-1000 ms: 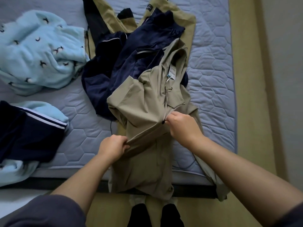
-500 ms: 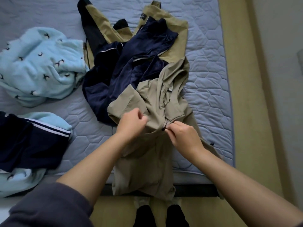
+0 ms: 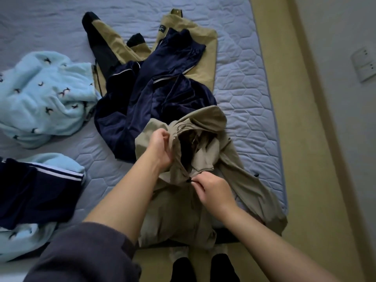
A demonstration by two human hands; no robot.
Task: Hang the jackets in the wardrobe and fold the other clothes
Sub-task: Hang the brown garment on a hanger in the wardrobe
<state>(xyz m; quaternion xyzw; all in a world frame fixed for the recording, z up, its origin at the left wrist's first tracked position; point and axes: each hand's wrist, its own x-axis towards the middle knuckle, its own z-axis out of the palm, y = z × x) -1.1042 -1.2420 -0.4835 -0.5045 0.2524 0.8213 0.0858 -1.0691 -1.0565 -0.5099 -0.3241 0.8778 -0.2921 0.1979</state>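
Left hand [image 3: 160, 147]: fingers curled, gripping the front fabric of the khaki jacket [image 3: 179, 216] just under its hood.
Right hand [image 3: 211, 190]: thumb and fingers pinched on the jacket front, at the small black zip pull [image 3: 189, 180].
Khaki jacket: under both hands, chest raised and open between them; hem hanging over the near mattress edge; one sleeve trailing off right of the right hand.
Writing: dark patch [image 3: 162, 29] on the tan-and-black jacket [image 3: 203, 51] far beyond the hands; lettering too small to read.
Other clothes: navy garment [image 3: 154, 102] heaped just beyond the left hand, overlapping the tan-and-black jacket; pale blue fleece [image 3: 44, 98] well left of it; navy striped piece [image 3: 36, 190] left of the left forearm.
Surface: quilted blue-grey mattress [image 3: 244, 78], hexagon stitching.
Room: yellowish floor [image 3: 305, 159] right of the right hand; grey wall past it with a white wall plate [image 3: 364, 64].
Edges: mattress edge running below the forearms; dark-socked feet [image 3: 183, 267] on the floor beneath.
Open room: bare quilt right of the right hand, as far as the mattress side.
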